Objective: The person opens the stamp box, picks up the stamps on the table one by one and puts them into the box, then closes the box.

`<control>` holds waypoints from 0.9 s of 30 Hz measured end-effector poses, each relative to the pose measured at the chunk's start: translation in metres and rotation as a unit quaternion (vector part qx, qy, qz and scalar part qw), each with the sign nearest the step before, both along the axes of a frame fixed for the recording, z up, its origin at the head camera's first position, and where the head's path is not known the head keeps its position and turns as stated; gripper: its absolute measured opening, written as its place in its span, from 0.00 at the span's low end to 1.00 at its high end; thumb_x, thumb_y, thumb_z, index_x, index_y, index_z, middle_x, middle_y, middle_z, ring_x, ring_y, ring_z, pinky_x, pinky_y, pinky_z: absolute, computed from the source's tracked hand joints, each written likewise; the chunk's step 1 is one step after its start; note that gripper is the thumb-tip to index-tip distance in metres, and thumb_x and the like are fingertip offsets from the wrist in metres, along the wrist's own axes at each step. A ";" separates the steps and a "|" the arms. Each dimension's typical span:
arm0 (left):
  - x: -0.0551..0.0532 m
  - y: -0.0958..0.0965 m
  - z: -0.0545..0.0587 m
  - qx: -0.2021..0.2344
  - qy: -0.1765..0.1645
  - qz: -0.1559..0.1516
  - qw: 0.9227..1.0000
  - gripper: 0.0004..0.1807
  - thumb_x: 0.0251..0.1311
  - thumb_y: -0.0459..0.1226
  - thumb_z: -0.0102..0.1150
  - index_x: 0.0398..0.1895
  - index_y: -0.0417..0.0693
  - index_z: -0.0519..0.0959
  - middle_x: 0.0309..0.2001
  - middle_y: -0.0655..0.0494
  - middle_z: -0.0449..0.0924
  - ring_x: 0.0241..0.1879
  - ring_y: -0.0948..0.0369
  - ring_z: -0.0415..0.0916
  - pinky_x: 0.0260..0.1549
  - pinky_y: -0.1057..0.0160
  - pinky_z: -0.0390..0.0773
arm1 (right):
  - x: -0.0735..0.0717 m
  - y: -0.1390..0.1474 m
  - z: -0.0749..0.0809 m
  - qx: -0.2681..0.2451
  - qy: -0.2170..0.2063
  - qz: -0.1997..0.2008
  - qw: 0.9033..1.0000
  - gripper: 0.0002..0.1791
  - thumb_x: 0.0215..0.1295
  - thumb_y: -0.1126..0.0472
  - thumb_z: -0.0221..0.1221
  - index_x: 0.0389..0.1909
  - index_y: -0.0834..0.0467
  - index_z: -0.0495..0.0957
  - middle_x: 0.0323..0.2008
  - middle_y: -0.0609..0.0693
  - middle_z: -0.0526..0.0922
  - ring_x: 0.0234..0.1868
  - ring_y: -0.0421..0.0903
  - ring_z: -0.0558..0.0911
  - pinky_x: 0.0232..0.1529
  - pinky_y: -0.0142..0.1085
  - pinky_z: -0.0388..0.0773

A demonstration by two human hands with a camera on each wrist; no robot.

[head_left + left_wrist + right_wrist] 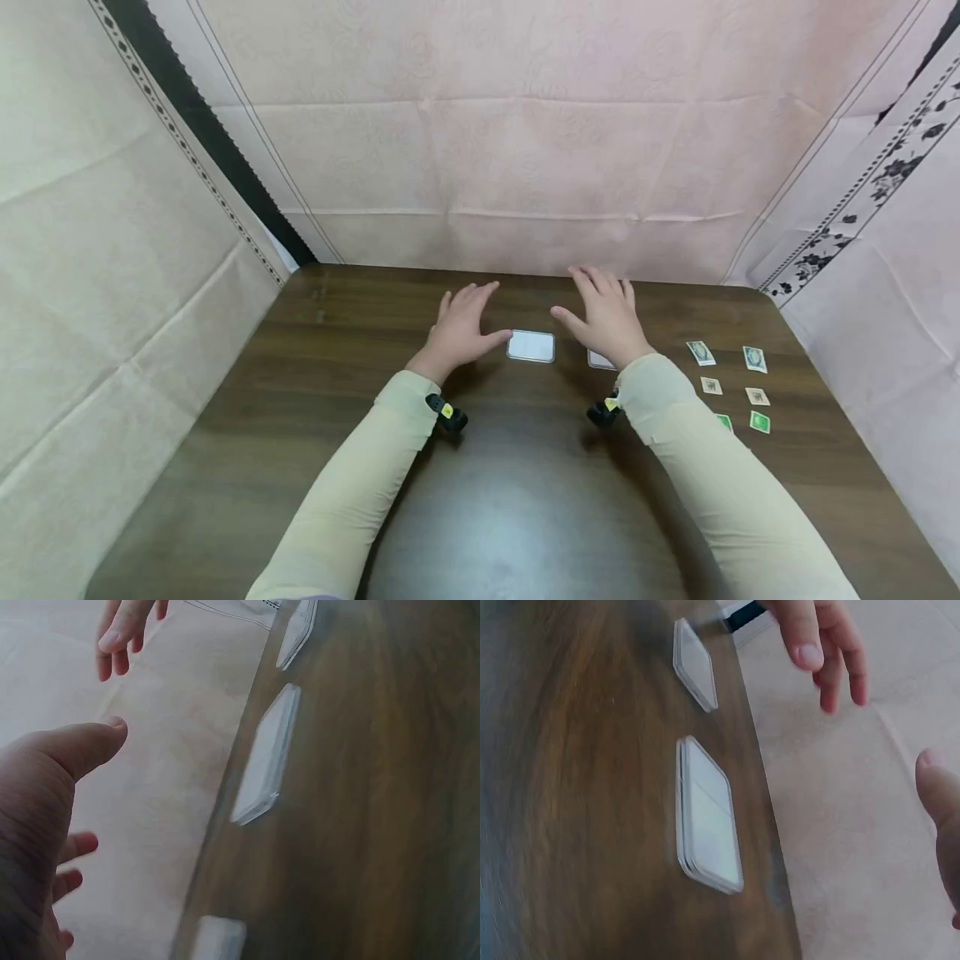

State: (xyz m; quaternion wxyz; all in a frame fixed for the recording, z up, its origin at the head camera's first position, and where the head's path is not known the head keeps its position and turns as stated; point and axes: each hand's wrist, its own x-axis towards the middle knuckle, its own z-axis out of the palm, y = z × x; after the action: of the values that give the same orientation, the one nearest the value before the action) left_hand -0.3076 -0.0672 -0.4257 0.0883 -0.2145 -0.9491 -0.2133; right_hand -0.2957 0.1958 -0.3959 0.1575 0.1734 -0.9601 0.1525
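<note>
My left hand (461,329) hovers over the far part of the table with its fingers spread and nothing in its grasp. Likewise, my right hand (606,317) is raised, empty, with thumb and fingers apart. Between them on the wood lies a flat white rectangular case (531,346) with a clear rim. A second such case (600,360) is partly covered by the right hand in the head view. In the left wrist view, a third case (217,939) shows at the bottom edge; the left hand mostly hides it from the head camera.
On the right of the brown table (315,467) lie several small stamp-like pieces in rows: blue ones (754,359), pale ones with a small picture (757,396), and green ones (761,422). A light cloth (480,158) hangs behind the far edge.
</note>
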 end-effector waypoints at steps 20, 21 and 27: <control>0.005 0.020 -0.050 -0.081 -0.020 0.017 0.996 0.47 0.48 0.69 0.47 0.69 0.55 0.57 0.66 0.60 0.59 0.69 0.58 0.44 0.63 0.44 0.36 | 0.005 -0.025 -0.060 -0.024 -0.068 0.032 0.997 0.39 0.59 0.37 0.53 0.66 0.54 0.60 0.61 0.56 0.66 0.65 0.58 0.56 0.63 0.58 0.41; 0.005 0.021 -0.051 -0.088 -0.018 0.019 0.996 0.47 0.49 0.70 0.46 0.68 0.55 0.58 0.66 0.60 0.59 0.69 0.58 0.44 0.63 0.44 0.36 | 0.005 -0.025 -0.063 -0.019 -0.071 0.031 0.997 0.39 0.59 0.36 0.53 0.67 0.53 0.60 0.61 0.56 0.66 0.65 0.58 0.56 0.63 0.58 0.41; 0.005 0.021 -0.055 -0.126 -0.004 0.024 0.992 0.44 0.51 0.70 0.42 0.66 0.56 0.62 0.65 0.60 0.61 0.68 0.56 0.46 0.62 0.43 0.33 | 0.006 -0.027 -0.081 0.014 -0.067 0.035 0.997 0.42 0.55 0.33 0.53 0.66 0.53 0.61 0.59 0.55 0.67 0.63 0.58 0.58 0.62 0.60 0.39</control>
State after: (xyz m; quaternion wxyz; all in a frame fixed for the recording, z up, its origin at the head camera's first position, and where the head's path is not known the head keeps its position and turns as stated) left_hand -0.3029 -0.0461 -0.4808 0.0616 -0.1998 -0.9737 -0.0905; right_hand -0.2900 0.1683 -0.4764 0.0850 0.1989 -0.9638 0.1562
